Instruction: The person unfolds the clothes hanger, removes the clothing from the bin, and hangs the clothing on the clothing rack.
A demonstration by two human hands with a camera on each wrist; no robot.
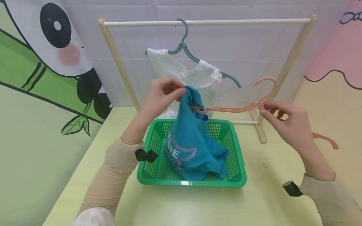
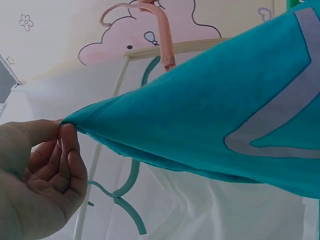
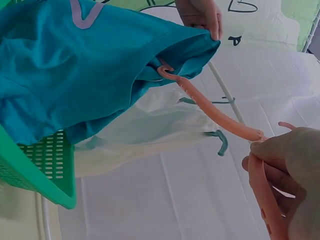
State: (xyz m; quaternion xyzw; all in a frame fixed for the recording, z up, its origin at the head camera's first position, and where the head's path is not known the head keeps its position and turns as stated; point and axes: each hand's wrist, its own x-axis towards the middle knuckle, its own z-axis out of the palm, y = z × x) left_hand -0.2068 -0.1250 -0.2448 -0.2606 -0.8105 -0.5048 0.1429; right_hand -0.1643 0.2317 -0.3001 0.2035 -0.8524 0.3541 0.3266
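My left hand (image 1: 164, 95) pinches the upper edge of a blue T-shirt (image 1: 186, 135) between thumb and fingers, lifting it to a peak. The shirt's lower part lies in a green basket (image 1: 240, 182); pale lettering and a lilac shape show on its front. My right hand (image 1: 285, 119) grips a salmon-pink clothes hanger (image 1: 234, 110) near its middle, below the hook. One arm of the hanger reaches left, its end inside the shirt's neck opening (image 3: 150, 70). The other arm passes behind my right hand and shows again beyond the wrist.
Behind the basket stands a clothes rack with a white rail (image 1: 240, 22) and wooden legs (image 1: 118, 62). A white sleeveless top (image 1: 175, 67) hangs there on a teal hanger (image 1: 183, 47). The basket stands on a pale yellow table (image 1: 181, 207), and cartoon-printed cloth (image 1: 85, 62) surrounds it.
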